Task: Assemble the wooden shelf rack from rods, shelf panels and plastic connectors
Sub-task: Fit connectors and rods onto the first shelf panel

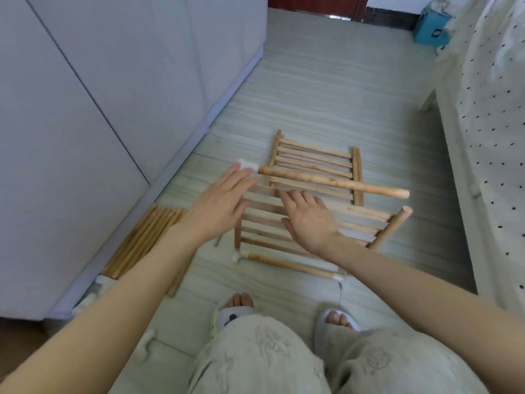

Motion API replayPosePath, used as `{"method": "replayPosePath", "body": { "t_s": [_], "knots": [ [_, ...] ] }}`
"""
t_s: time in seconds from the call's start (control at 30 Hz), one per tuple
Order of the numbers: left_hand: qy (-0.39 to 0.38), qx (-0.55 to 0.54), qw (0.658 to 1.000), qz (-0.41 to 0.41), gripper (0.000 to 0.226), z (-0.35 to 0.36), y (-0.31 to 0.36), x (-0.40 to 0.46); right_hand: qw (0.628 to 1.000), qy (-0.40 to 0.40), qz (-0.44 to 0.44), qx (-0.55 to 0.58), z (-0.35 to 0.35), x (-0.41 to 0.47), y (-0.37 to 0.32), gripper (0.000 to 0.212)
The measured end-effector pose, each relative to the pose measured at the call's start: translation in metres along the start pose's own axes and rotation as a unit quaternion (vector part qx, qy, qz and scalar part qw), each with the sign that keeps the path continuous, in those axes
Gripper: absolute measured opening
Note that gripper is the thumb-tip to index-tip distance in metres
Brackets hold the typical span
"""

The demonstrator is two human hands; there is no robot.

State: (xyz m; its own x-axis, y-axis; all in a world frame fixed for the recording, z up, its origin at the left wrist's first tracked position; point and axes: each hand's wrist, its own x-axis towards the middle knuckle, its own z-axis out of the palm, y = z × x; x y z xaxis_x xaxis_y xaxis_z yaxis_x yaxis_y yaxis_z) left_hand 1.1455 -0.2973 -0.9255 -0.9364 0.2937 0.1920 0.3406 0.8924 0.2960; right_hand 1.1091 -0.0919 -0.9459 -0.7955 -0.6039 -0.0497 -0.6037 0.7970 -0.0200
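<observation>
**Two flat hands over the rack**

The left hand [218,204] is flat, fingers straight, touching the white connector [247,165] on a rod [332,182]. The right hand [308,220] lies flat, holding nothing, on the near panel [264,223]. A far panel [315,160] lies on the floor [326,89]. Spare rods [139,240] lie at the left.

A pale striped floor [326,89] carries everything. At frame centre a slatted shelf panel [315,163] lies flat, and a bundle of rods [142,240] lies at lower left beside the cabinet base. A blue box [430,27] sits at upper right.
</observation>
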Motion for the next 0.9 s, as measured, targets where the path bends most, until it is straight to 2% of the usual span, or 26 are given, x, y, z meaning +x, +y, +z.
{"method": "replayPosePath", "body": {
  "t_s": [0.13, 0.27, 0.37, 0.5, 0.63, 0.77, 0.9],
  "knots": [
    [-0.044, -0.063, 0.996, -0.054, 0.048, 0.002, -0.018, -0.007, 0.995, -0.041, 0.09, -0.009, 0.008, 0.042, 0.0, 0.064],
    [-0.03, -0.076, 0.99, -0.111, 0.045, 0.024, -0.043, -0.017, 0.974, -0.192, 0.12, -0.01, 0.029, 0.075, 0.014, 0.057],
    [-0.059, -0.106, 0.985, -0.124, 0.045, 0.053, -0.059, -0.031, 0.969, -0.228, 0.095, 0.019, 0.055, 0.084, 0.012, 0.053],
    [-0.127, -0.153, 0.957, -0.21, 0.045, 0.103, -0.073, -0.05, 0.962, -0.267, 0.036, 0.051, 0.091, 0.089, -0.002, 0.051],
    [-0.193, -0.17, 0.924, -0.283, 0.044, 0.154, -0.082, -0.074, 0.955, -0.285, 0.032, 0.081, 0.124, 0.096, -0.002, 0.052],
    [-0.227, -0.161, 0.902, -0.329, 0.048, 0.192, -0.079, -0.119, 0.939, -0.33, 0.015, 0.092, 0.169, 0.084, -0.009, 0.056],
    [-0.214, -0.143, 0.891, -0.374, 0.05, 0.204, -0.076, -0.167, 0.922, -0.368, 0.013, 0.116, 0.201, 0.062, -0.03, 0.056]
  ]
}}
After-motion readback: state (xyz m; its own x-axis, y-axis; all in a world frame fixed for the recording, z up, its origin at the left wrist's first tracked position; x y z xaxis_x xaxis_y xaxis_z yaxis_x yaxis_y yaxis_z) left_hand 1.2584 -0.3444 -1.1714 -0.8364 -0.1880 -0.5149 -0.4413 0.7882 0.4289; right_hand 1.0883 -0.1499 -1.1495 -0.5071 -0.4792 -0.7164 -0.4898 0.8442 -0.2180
